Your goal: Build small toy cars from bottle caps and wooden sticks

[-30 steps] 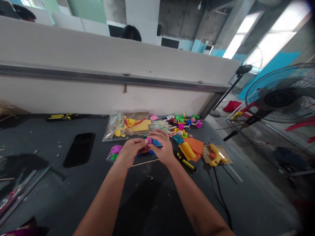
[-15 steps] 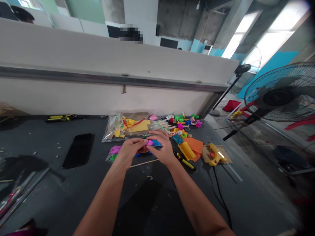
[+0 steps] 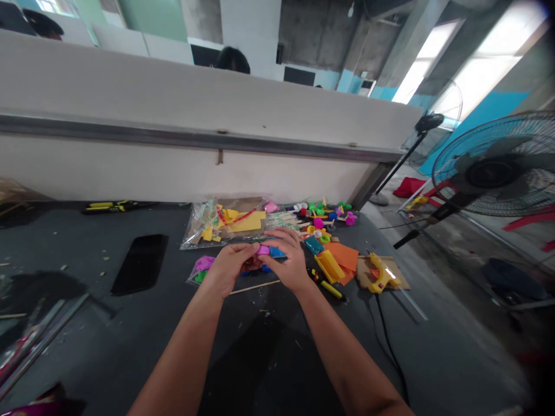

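Observation:
A small pink piece [image 3: 263, 250] is pinched between the fingertips of both hands above the dark table. My left hand [image 3: 232, 266] closes on it from the left, thumb and index finger together. From the right, my right hand [image 3: 286, 260] touches it with thumb and fingers curved around. Something blue [image 3: 276, 252] shows between the right fingers and thumb. Below the hands lies a thin wooden stick [image 3: 255, 287]. Purple and green clay in a bag [image 3: 203, 266] rests left of my left hand. The palm sides of the fingers are partly hidden.
Behind the hands lies a plastic bag with yellow pieces [image 3: 243, 222], beside colourful clay shapes [image 3: 318, 222]. To the right are orange sheets [image 3: 342, 257], a yellow-black cutter [image 3: 332, 289] and a yellow glue gun [image 3: 381, 274] with its cord. A black phone [image 3: 139, 264] lies left.
The view has shifted very slightly. Both hands keep nearly the same place and grip on the pink piece, which is turned a little.

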The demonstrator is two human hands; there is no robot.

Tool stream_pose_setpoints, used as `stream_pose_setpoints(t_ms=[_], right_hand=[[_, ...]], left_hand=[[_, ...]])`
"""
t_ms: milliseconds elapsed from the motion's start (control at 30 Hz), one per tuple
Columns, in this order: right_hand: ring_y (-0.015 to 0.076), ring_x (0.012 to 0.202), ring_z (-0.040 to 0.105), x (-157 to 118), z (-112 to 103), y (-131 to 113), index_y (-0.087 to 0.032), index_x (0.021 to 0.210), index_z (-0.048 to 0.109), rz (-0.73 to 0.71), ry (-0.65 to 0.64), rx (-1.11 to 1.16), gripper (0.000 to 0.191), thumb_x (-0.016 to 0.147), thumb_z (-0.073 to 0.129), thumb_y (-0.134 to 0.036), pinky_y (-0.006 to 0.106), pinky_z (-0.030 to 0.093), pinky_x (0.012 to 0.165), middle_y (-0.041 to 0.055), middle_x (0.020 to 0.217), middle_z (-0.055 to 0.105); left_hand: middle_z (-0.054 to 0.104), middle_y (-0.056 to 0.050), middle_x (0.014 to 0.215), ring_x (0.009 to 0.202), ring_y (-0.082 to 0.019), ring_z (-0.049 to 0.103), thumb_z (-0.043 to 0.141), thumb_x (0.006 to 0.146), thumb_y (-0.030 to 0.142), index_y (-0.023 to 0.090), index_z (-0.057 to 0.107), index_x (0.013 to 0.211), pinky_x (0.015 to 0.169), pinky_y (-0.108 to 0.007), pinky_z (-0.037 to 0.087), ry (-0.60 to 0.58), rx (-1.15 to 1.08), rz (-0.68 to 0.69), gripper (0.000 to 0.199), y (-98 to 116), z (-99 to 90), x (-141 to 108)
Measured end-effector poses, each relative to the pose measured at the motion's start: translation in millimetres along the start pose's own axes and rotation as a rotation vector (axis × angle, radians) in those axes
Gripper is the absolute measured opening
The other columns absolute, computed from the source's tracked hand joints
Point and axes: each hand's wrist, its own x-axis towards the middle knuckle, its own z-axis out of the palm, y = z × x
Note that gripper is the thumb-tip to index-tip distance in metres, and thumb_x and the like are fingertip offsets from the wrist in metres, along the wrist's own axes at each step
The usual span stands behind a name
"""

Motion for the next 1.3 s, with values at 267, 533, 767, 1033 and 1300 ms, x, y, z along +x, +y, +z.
stream_pose_setpoints(t_ms=[267, 533, 767, 1033, 1300], right_hand=[[0.0216, 0.113, 0.049, -0.5, 0.5, 3.0, -0.028, 0.093, 0.068, -0.019, -0.007, -0.013, 0.019, 0.075, 0.068, -0.035, 0.042, 0.037, 0.098, 0.0023, 0.107, 0.065], [0.0215, 0.112, 0.05, -0.3, 0.1, 1.3, -0.027, 0.09, 0.067, -0.015, -0.007, -0.022, 0.015, 0.075, 0.066, -0.028, 0.042, 0.037, 0.098, 0.0022, 0.106, 0.065], [0.0212, 0.113, 0.049, 0.3, 0.0, 0.0, -0.026, 0.09, 0.067, -0.022, -0.006, 0.002, 0.017, 0.073, 0.069, -0.029, 0.041, 0.037, 0.099, 0.0027, 0.107, 0.065], [0.0206, 0.106, 0.054, 1.6, -3.8, -1.0, -0.024, 0.076, 0.067, 0.086, 0.05, 0.037, 0.009, 0.078, 0.064, -0.032, 0.04, 0.039, 0.095, 0.0032, 0.099, 0.067], [0.0193, 0.099, 0.058, 1.6, 1.2, -0.1, -0.023, 0.066, 0.065, 0.116, 0.026, 0.081, 0.018, 0.08, 0.062, -0.032, 0.039, 0.039, 0.093, 0.0018, 0.091, 0.069]], left_hand=[[0.067, -0.002, 0.063, 0.059, -0.012, 0.058, 0.075, 0.062, 0.033, 0.018, 0.071, 0.065, 0.065, -0.026, 0.048, -0.041, 0.044, 0.015, 0.016, -1.3, 2.8, -0.1], [0.067, -0.002, 0.065, 0.062, -0.013, 0.059, 0.073, 0.064, 0.033, 0.018, 0.072, 0.067, 0.071, -0.027, 0.049, -0.034, 0.058, 0.015, 0.015, 0.1, -0.1, 0.1], [0.065, -0.001, 0.063, 0.061, -0.012, 0.058, 0.075, 0.062, 0.03, 0.018, 0.07, 0.063, 0.069, -0.026, 0.049, -0.042, 0.054, 0.031, 0.013, 2.2, 1.2, -1.5], [0.07, -0.003, 0.077, 0.067, -0.013, 0.06, 0.074, 0.063, 0.037, 0.018, 0.072, 0.085, 0.068, -0.026, 0.049, 0.046, 0.06, 0.138, 0.029, 7.2, -1.0, -3.5], [0.069, -0.001, 0.073, 0.069, -0.013, 0.061, 0.072, 0.065, 0.03, 0.019, 0.071, 0.076, 0.071, -0.027, 0.048, 0.034, 0.199, 0.172, 0.016, 6.1, 2.5, -4.4]])
